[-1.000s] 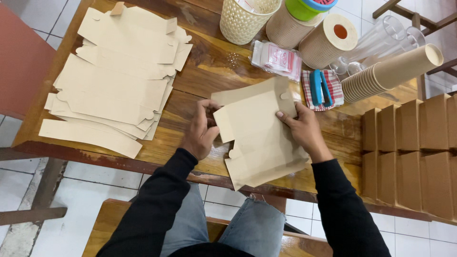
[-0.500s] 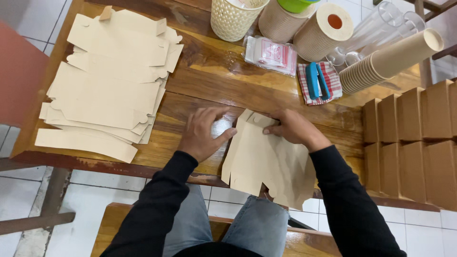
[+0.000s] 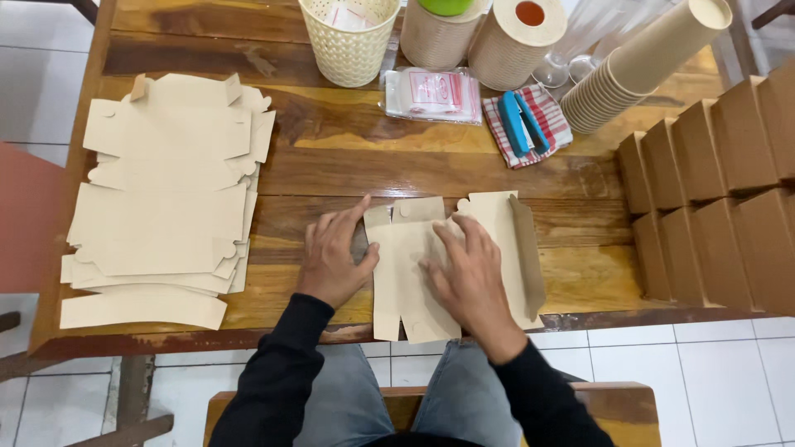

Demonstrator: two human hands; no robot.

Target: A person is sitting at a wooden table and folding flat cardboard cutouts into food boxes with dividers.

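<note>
On the table (image 3: 331, 165) at twelve o'clock stand one basket (image 3: 348, 41) and two paper rolls (image 3: 517, 41); at three o'clock, about eight folded boxes (image 3: 712, 199); two hands (image 3: 331, 257) at six o'clock.

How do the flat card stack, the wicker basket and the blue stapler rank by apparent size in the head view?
1. Flat card stack
2. Wicker basket, partly cut off at the top edge
3. Blue stapler

Left hand (image 3: 333, 258): flat, palm down, fingers spread, thumb angled right.
Right hand (image 3: 468, 273): flat, palm down, fingers pointing up-left.
Arms: dark sleeves, converging.
</note>
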